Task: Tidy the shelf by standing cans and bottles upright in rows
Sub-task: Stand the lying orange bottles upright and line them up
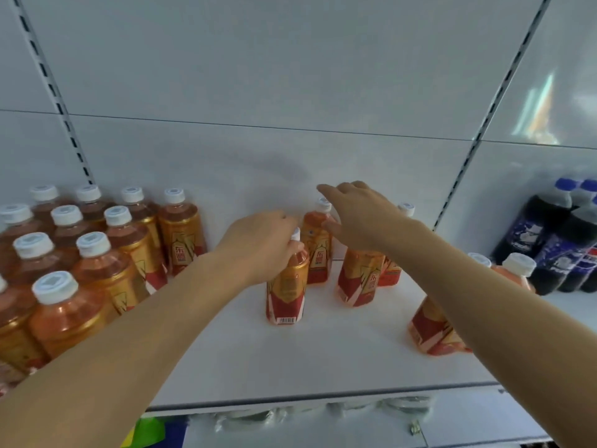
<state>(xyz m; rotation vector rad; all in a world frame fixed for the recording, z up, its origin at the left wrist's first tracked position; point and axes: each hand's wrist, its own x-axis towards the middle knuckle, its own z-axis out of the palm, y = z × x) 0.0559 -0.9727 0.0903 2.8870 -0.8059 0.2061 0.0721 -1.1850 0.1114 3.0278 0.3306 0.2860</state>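
Amber tea bottles with white caps and red-gold labels stand on a white shelf (290, 360). My left hand (258, 240) grips the neck of one upright bottle (286, 292) in the middle. My right hand (358, 215) hovers with fingers spread over another upright bottle (357, 279); whether it touches the cap is hidden. One bottle (318, 250) stands behind, between my hands. A further bottle (392, 270) stands behind my right wrist. Under my right forearm a bottle (433, 331) stands tilted in view.
A packed block of the same bottles (97, 253) fills the shelf's left side in rows. Two more white-capped bottles (517, 266) stand at the right, beside dark cola bottles with blue caps (562, 240). Slotted uprights run up the back panel. Wrapped goods lie under the shelf edge.
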